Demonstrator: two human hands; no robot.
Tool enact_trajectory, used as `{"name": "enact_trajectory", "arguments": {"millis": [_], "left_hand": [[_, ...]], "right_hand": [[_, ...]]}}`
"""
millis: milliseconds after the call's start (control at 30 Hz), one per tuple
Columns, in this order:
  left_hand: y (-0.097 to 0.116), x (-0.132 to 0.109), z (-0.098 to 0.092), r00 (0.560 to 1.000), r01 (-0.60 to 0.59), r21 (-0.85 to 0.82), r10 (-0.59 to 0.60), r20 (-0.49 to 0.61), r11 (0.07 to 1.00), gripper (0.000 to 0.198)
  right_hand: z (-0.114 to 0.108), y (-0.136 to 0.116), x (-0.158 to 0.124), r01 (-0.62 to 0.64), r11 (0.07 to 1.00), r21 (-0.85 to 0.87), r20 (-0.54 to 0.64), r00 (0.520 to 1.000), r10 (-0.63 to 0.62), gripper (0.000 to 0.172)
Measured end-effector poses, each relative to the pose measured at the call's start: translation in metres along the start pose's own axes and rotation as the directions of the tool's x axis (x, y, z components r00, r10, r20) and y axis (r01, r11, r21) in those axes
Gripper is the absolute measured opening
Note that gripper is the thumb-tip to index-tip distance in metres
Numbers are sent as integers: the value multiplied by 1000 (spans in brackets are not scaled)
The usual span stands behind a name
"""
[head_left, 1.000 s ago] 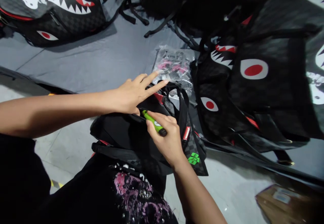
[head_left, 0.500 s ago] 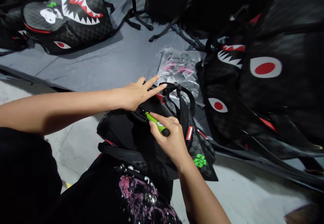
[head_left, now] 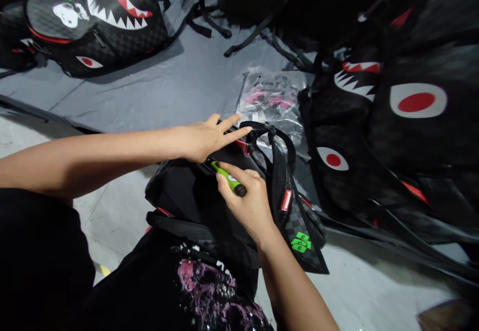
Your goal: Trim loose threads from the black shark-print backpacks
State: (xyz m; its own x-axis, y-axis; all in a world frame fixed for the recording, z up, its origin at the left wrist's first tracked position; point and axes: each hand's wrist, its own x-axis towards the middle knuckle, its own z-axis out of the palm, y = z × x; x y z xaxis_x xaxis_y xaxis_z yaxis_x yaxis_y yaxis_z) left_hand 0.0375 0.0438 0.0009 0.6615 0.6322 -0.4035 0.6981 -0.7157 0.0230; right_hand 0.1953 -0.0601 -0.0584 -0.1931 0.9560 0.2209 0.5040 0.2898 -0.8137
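A black checkered backpack lies on its side in front of my body, a red label and green printed notes on its right part. My left hand rests on its upper edge with fingers spread, index and middle fingers pointing toward the carry handle. Closed fingers of my right hand grip a tool with a lime-green handle and a black butt end. The tool's tip reaches the bag just below my left palm; that hand and the dark fabric hide most of it, so its exact kind cannot be told.
Beyond the bag, a clear plastic bag with pink print lies on the grey sheet. Shark-face backpacks stand on the right and at the upper left. Black straps trail across the sheet from the back.
The view has shifted slightly, so the backpacks on the right appear farther right. The green tool's tip sits closer in under my left palm. Both hands keep nearly the same pose.
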Motion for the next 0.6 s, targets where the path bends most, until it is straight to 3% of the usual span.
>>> {"name": "enact_trajectory", "arguments": {"millis": [600], "left_hand": [[-2,-1,5,999,2,-38,-4,-37,999,102]], "right_hand": [[9,-10,2,-85,993,-84,-15,996,84,24]]}}
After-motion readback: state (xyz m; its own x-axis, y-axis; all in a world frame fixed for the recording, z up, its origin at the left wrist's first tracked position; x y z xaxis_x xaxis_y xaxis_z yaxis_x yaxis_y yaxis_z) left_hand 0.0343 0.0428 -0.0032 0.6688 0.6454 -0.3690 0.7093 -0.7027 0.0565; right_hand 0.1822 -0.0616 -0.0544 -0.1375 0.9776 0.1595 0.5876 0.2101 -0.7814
